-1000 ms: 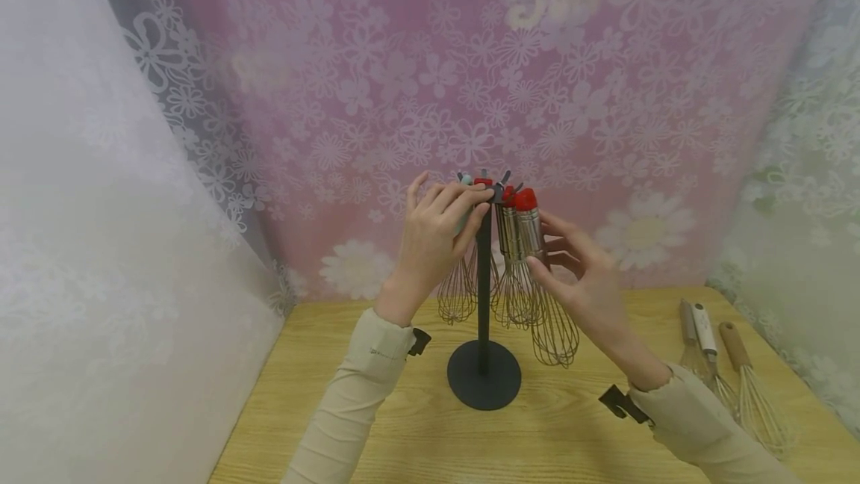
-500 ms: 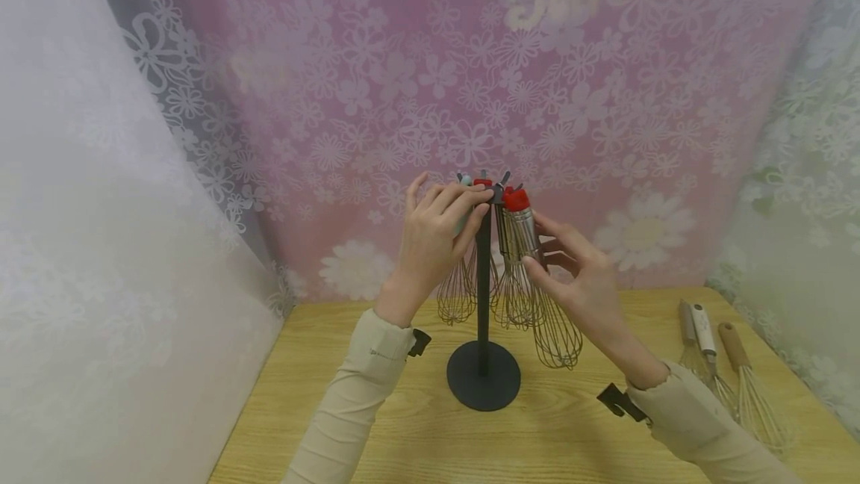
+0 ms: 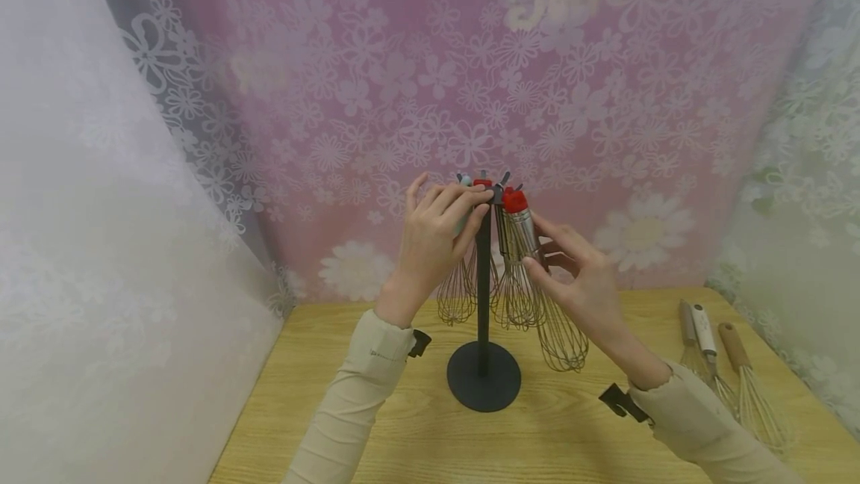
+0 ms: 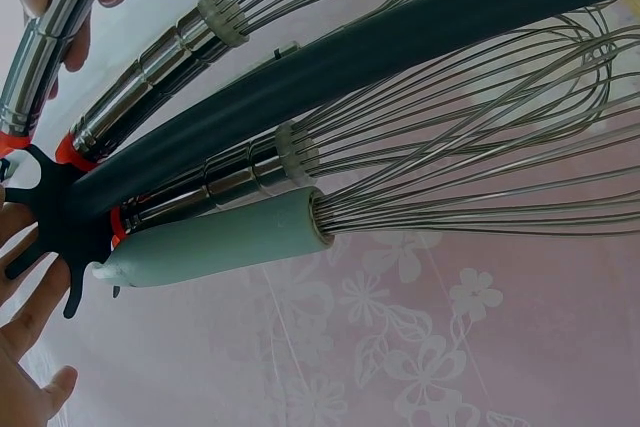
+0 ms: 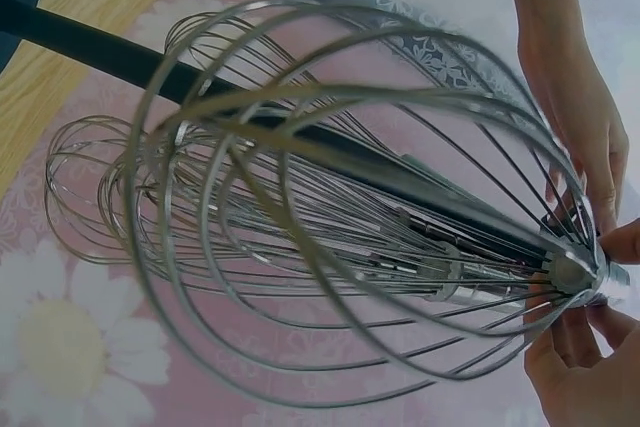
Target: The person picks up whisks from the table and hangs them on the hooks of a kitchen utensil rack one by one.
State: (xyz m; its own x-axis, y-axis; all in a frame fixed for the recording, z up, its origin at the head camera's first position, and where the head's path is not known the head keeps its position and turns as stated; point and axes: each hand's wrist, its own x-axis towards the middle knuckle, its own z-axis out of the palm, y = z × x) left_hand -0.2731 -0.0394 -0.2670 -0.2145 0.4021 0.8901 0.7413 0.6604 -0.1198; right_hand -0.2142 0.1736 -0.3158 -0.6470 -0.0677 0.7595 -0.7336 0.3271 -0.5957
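A whisk [image 3: 522, 225] with a steel handle and red end is pinched in my right hand [image 3: 583, 282], tilted with its wires down and right. Its red end is beside a hook of the black stand [image 3: 483, 290]; whether it is looped on, I cannot tell. My left hand [image 3: 433, 234] rests on the stand's top, fingers spread over the hooked head [image 4: 65, 207]. On other hooks hang a whisk with a mint-green handle [image 4: 220, 240] and two steel-handled ones, such as this whisk [image 4: 140, 87]. The held whisk's wire loops [image 5: 330, 207] fill the right wrist view.
The stand's round black base [image 3: 484, 376] stands on a wood-grain table [image 3: 349, 394]. To the right lie three whisks, among them one with a wooden handle [image 3: 734, 343]. Flower-patterned cloth [image 3: 403, 58] hangs behind and at both sides.
The red end of the held whisk has moved left against the stand's hooks, while its wires have swung right. My left hand has stayed on the stand's top.
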